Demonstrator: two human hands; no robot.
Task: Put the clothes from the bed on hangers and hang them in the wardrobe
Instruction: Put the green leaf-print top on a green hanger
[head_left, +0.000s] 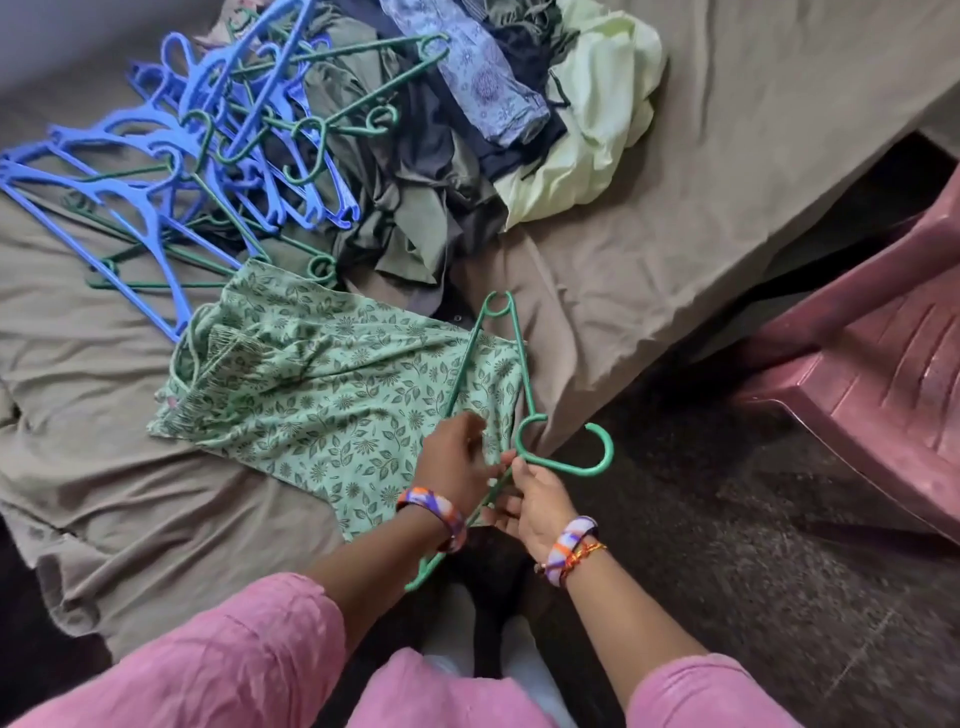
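Green, stiff, light plastic hanger (511, 374) sat pinched by both hands, left hand (457, 460) and right hand (535, 499), grip clamped near its hook, over the limp leaf-print green cotton garment (332, 384).

We see a bed (675, 218) covered with a wrinkled grey-brown sheet (130, 499), its corner jutting toward the dark speckled floor (727, 545). On the sheet near the corner lies a green leaf-print garment (322, 384), spread fairly flat, its lower edge reaching the bed's edge. Further back sits a heap of clothes (431, 197): olive, dark navy, a blue patterned piece and a pale green one (597, 130). Beside and partly over that heap lies a tangle of blue hangers (156, 171) and thin green hangers (353, 67). A maroon plastic chair (883, 364) stands on the floor beside the bed.
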